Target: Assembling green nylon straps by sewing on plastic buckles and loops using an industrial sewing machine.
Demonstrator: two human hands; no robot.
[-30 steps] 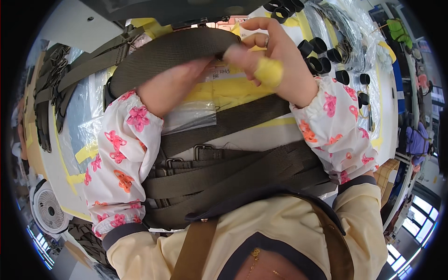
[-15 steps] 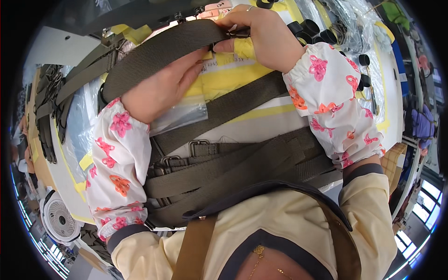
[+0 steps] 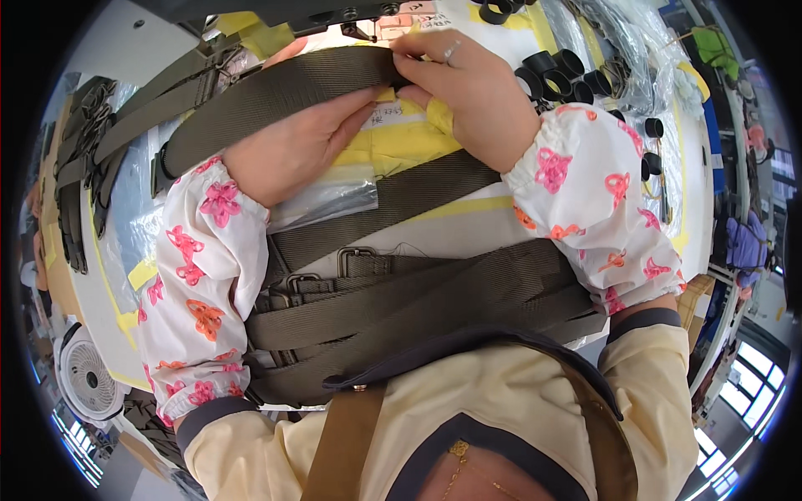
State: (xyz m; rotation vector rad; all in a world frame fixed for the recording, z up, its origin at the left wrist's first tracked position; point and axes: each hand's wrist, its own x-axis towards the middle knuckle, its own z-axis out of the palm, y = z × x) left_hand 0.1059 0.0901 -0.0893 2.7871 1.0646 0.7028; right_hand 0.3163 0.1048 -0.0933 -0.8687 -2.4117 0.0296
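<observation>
A dark olive webbing strap [image 3: 276, 96] arches over my left hand [image 3: 292, 154], which is closed around it from below, the thumb toward the strap's right end. There my right hand [image 3: 480, 96], with a ring and yellow wrapping on a digit, pinches the strap between thumb and fingers. What lies within that pinch is mostly hidden. Just beyond both hands is a black sewing machine [image 3: 251, 10] with a lit presser foot [image 3: 359, 33]. Another webbing length [image 3: 393, 204] crosses the table under my wrists.
Folded straps [image 3: 409, 309] with metal buckles [image 3: 359, 260] lie along the near edge against me. More straps [image 3: 88, 159] hang at the left. Several black tube-like rings [image 3: 555, 83] and clear plastic bags [image 3: 639, 50] are at right. A white fan [image 3: 90, 371] stands lower left.
The strap's right end and my right hand have come slightly lower, away from the machine. More of the presser foot and black rings shows. Both hands keep their hold.
</observation>
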